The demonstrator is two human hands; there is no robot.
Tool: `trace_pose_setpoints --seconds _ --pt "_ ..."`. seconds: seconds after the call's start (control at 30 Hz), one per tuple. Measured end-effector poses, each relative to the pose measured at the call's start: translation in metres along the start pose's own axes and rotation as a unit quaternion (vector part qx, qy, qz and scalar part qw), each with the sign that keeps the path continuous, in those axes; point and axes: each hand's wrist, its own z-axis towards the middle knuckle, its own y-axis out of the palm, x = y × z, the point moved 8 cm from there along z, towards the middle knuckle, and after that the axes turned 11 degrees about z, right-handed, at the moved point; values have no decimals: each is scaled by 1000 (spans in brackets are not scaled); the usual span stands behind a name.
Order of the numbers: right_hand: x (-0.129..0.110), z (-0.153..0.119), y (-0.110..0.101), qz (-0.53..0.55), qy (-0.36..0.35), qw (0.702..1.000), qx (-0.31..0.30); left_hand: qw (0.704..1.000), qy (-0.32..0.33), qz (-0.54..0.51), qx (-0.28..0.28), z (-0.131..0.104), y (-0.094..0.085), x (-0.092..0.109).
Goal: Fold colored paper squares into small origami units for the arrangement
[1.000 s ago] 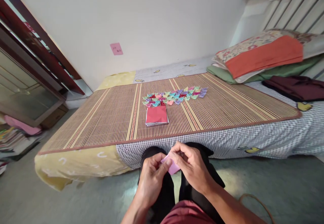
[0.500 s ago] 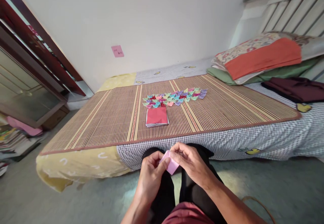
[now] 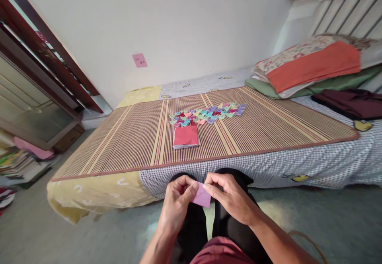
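Observation:
A small folded piece of pink paper (image 3: pixel 202 196) is held above my knees, its top edge nearly level. My left hand (image 3: pixel 179 196) pinches its upper left corner between thumb and fingers. At the upper right corner, my right hand (image 3: pixel 228 194) grips it the same way. On the bed mat beyond lies a stack of square paper (image 3: pixel 186 135) with a red sheet on top. Just behind the stack, several small folded paper pieces (image 3: pixel 209 114) in many colours stand in rows.
A striped bamboo mat (image 3: pixel 125 140) covers the bed. Folded bedding (image 3: pixel 313 69) and a dark maroon cloth (image 3: pixel 349 104) lie at the right. A pink note (image 3: pixel 139 60) is stuck to the wall. Books (image 3: pixel 18 164) are piled on the left.
The pink paper has turned from a tilted position to a nearly level one, with more of its flat face showing. Both hands have shifted their hold to its upper corners.

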Motion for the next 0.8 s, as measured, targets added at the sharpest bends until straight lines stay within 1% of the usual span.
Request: trace_pose_setpoints --seconds 0.17,0.3,0.4,0.5,0.6,0.7,0.8 --pt "3 -1 -4 1 -22 999 30 999 -11 -1 -45 1 3 0" --pt "6 -1 -5 -5 -23 999 39 998 -23 8 -60 0 5 -5" --pt "10 0 -5 16 1 999 35 998 -22 11 -54 -1 6 -7" --pt "13 -1 -3 36 19 999 27 999 -6 15 -44 -2 7 -6" --pt "13 0 -7 39 10 998 41 998 21 38 -35 -1 5 -2" --pt "13 2 -12 34 4 997 63 999 36 38 -15 1 2 -1" --pt "14 3 -9 30 3 998 52 999 32 28 7 2 -1 -4"
